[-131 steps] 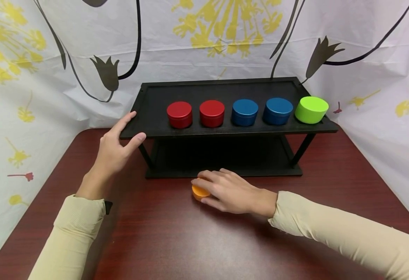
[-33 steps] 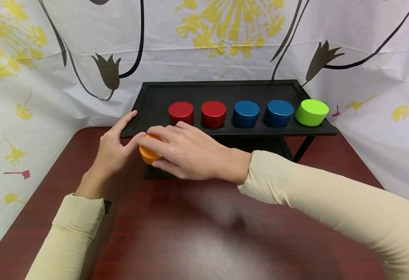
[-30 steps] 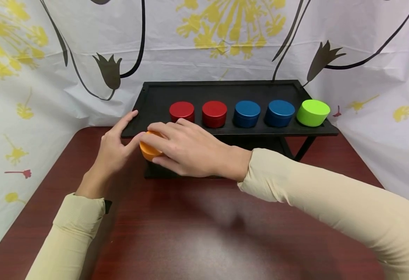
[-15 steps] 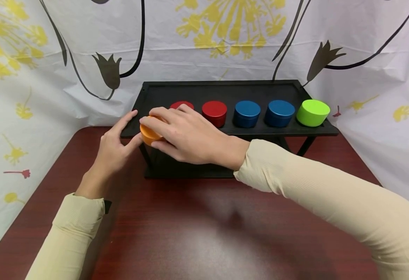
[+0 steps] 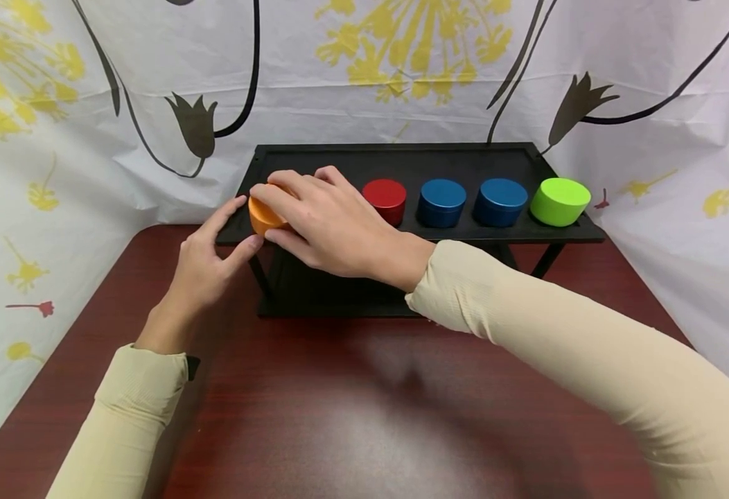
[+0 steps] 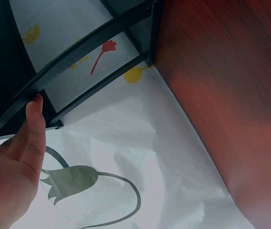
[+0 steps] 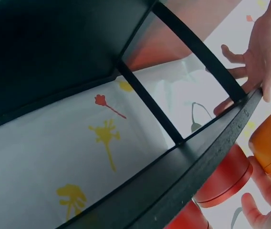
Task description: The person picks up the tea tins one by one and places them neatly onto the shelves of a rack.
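A black two-tier shelf (image 5: 439,156) stands on the table. In the head view my right hand (image 5: 342,229) grips a round orange container (image 5: 262,216) by its side, over the front left end of the upper tier. Whether its base touches the tier cannot be told. My left hand (image 5: 199,270) rests against the shelf's left corner, thumb at the front edge and forefinger along the side, both fairly straight. One red container (image 5: 386,197) shows right of my right hand, which hides another; the right wrist view shows that nearer red container (image 7: 225,179) close to the orange one.
Two blue containers (image 5: 441,203) and a lime green container (image 5: 560,202) continue the row rightward. The green one sits at the tier's right edge. A patterned white cloth (image 5: 364,114) hangs behind the shelf. The dark red table (image 5: 314,402) spreads in front.
My right hand has lifted the orange container from the tabletop up to the shelf's left end, rising steadily over the last second. It now covers the leftmost red container. My left hand has stayed put.
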